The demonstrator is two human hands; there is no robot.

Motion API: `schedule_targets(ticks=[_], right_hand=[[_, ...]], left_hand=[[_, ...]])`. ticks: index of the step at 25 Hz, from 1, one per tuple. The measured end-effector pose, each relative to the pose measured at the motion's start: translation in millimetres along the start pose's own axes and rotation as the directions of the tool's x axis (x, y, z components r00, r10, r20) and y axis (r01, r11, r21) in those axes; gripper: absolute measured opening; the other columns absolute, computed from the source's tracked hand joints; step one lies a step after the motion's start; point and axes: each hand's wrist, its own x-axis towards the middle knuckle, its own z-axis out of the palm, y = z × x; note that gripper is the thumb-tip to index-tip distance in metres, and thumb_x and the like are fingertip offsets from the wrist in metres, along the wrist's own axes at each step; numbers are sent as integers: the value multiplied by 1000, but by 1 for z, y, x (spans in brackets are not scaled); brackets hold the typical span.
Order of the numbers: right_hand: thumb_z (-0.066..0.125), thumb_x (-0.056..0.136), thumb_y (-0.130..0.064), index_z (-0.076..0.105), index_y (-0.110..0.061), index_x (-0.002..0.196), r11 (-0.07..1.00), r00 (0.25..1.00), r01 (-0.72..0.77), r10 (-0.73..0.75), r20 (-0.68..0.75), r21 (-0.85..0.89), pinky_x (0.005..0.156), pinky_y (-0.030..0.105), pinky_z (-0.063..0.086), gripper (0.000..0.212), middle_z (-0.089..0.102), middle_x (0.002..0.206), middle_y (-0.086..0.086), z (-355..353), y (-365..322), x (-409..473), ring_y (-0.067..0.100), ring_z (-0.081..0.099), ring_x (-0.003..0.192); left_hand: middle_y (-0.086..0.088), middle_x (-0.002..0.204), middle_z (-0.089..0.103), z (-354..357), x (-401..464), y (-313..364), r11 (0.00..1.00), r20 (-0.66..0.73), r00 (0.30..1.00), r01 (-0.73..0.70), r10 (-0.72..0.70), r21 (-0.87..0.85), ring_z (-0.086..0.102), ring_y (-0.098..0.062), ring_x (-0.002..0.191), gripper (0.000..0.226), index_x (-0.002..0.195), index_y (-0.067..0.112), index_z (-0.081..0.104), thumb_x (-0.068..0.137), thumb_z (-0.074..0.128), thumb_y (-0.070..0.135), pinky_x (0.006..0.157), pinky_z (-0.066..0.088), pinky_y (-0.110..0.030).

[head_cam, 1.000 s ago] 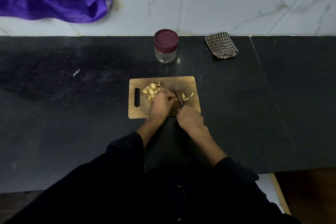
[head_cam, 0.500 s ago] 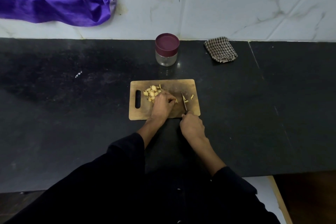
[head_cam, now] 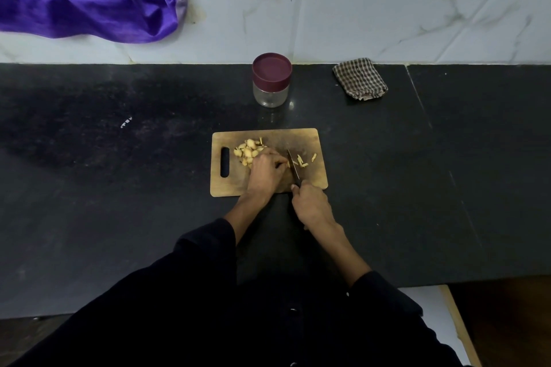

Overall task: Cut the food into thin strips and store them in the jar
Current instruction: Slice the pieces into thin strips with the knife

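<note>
While your right hand [head_cam: 311,206] curls around the knife [head_cam: 293,168] handle at the near edge of the wooden cutting board [head_cam: 310,140], the blade runs away from you across the board's middle, its tip pointing toward the far edge. Your left hand [head_cam: 266,171] lies on the board just left of the blade, fingers curled down and pinching a small pale piece of food against the wood right beside the steel; the piece itself is mostly hidden under your fingertips. A heap of uncut pale yellow pieces [head_cam: 248,151] sits on the board to the left of that hand, near the handle slot, and touches your knuckles. A few thin cut strips [head_cam: 302,160] lie on the board on the right of the blade. Beyond the board's far edge, well apart from it, the glass jar [head_cam: 271,79] stands upright on the dark counter [head_cam: 119,188] with its maroon lid on. A folded checked cloth [head_cam: 360,78] lies beyond the board's far right corner, against the wall.
</note>
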Motion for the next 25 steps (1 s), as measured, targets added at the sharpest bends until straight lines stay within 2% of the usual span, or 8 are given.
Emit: schedule_targets(ticks=[3, 7, 11, 20, 25], right_hand=[[40, 105, -33, 54, -10, 109, 1000, 1000, 12, -12, -2, -3, 82, 51, 56, 27, 63, 108, 14, 0, 0, 1, 32, 64, 97], [39, 105, -28, 52, -8, 116, 995, 999, 15, -18, -33, -97, 80, 41, 47, 26, 63, 116, 16, 3, -1, 1, 34, 62, 106], [39, 104, -22, 47, -6, 120, 987, 999, 3, -9, -34, -161, 80, 41, 44, 24, 62, 121, 18, 6, -4, 1, 37, 61, 111], [38, 106, -29, 51, -7, 121, 998, 995, -51, 49, -92, -25, 77, 40, 42, 30, 61, 115, 16, 2, 10, -3, 33, 59, 105], [39, 105, -31, 54, -8, 117, 1000, 998, 18, -19, -57, -10, 79, 42, 47, 29, 62, 111, 14, 1, 8, -4, 31, 61, 102]], left_hand=[[-5, 107, 62, 0, 1, 0, 1000, 3, 1000, 13, -13, -6, 51, -5, 91, 17, 101, 7, 73, 86, 64, 6, 82, 36, -10], [-5, 105, 62, 2, 1, -1, 1000, -3, 1000, 20, -20, -19, 49, -2, 88, 17, 101, 7, 73, 86, 64, 6, 81, 36, -9], [-4, 104, 62, 3, 2, -3, 1000, 3, 1000, 15, -15, -12, 52, -4, 88, 17, 101, 9, 73, 86, 65, 7, 81, 39, -12], [-5, 107, 62, 3, 0, -2, 1000, -5, 1000, 16, -16, -19, 49, -2, 88, 16, 100, 8, 73, 86, 66, 9, 80, 35, -8], [-6, 110, 62, 2, -4, 0, 1000, -12, 1000, -7, 7, 3, 56, -10, 97, 20, 106, 7, 71, 89, 61, 6, 84, 35, -9]])
